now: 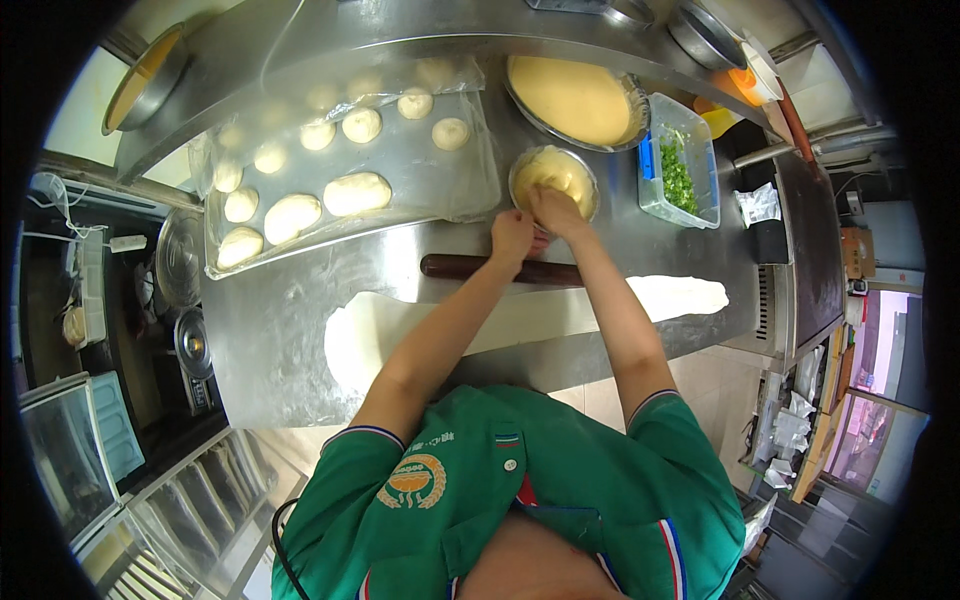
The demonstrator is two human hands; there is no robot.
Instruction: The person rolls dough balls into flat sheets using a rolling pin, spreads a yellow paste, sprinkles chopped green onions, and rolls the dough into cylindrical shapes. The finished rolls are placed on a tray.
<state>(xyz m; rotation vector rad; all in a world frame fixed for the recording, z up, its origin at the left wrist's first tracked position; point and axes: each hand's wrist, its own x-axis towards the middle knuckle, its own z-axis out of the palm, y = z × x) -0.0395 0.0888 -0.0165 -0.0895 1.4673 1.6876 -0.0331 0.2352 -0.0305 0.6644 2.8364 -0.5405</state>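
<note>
Both hands at small steel bowl [553, 178], far side of counter [280, 340], just past the rolling pin [470, 266].

Left hand [511, 237]: at bowl's near rim, fingers curled narrow, pinching at rim or something small; can't tell which. Reads as steadying the bowl.

Right hand [556, 208]: reaches into bowl from near edge, fingers bunched and dipped in the contents. Whether it holds any, can't tell.

Bowl contents: pale yellow, paste-like, approx. full.

Dough sheet [510, 325]: rolled long and thin, runs left–right across near part of counter, under both forearms. Pin lies parallel, just far of it, out of the way but within reach.

Other containers:
- Large steel bowl [575, 98], far of small one, touching or nearly so. Holds smooth yellow batter-like mass, full.
- Clear tub [680, 165], right of bowls: chopped green onion, partly filled.
- Tray [420, 190], far left: dough balls [292, 215] in rows, spaced apart, under clear plastic film; prob. to stop drying.
- Round pan [140, 85], far left corner, set on raised shelf: yellowish inside, contents unclear.

Fillings grouped far-right, all within arm's reach of sheet.
</note>
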